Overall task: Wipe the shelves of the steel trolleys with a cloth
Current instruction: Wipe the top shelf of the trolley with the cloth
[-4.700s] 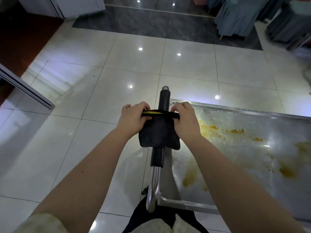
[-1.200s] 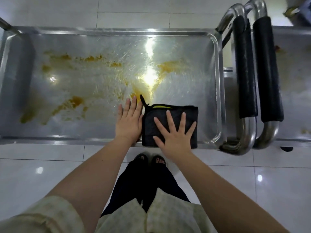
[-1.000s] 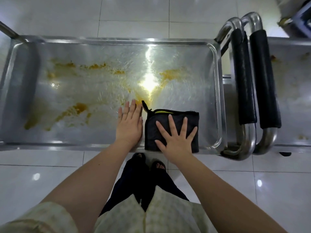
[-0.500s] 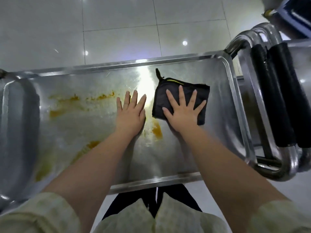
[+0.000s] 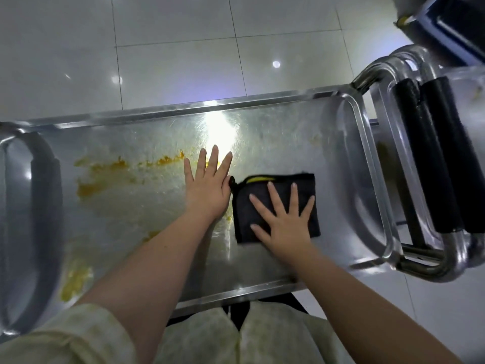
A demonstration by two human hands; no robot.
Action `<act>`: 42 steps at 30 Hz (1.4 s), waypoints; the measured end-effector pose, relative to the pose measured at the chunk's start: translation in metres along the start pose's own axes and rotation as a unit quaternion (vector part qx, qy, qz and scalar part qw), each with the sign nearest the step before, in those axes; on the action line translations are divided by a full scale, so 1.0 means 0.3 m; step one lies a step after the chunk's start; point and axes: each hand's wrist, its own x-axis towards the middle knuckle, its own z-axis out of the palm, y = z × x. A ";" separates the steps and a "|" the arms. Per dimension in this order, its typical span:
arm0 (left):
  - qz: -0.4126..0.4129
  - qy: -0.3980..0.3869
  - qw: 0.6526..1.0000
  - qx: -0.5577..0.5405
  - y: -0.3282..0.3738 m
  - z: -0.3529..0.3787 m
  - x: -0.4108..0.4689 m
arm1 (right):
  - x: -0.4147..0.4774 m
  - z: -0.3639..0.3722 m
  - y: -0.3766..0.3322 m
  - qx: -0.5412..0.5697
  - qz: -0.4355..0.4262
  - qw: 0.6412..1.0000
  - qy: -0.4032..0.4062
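Cloth [image 5: 304, 183], black, folded, yellow-edged, under right hand [image 5: 284, 227], grip wide, left hand [image 5: 207, 193] splayed on stained shelf [image 5: 288, 132].

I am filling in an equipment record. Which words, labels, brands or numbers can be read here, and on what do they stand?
None can be read.
The yellow strip on the black cloth shows no letters; the steel shelf bears no visible mark; the blue object is too blurred.
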 end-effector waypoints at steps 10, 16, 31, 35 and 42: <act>-0.001 0.015 1.000 -0.010 -0.002 0.005 -0.005 | 0.420 -0.143 0.011 0.028 0.081 0.996 -0.015; -0.008 0.009 1.000 0.003 0.001 -0.006 -0.004 | 0.041 -0.022 0.006 0.007 -0.029 1.000 0.003; -0.026 -0.010 1.000 -0.009 0.012 -0.021 -0.004 | 0.276 -0.093 0.071 0.013 0.017 1.000 0.020; -0.029 -0.017 0.999 0.008 0.015 -0.015 -0.003 | 0.582 -0.184 0.147 0.040 0.095 0.995 0.001; -0.021 0.006 1.000 -0.018 0.086 -0.061 0.023 | 0.541 -0.186 0.159 0.019 0.047 0.998 -0.024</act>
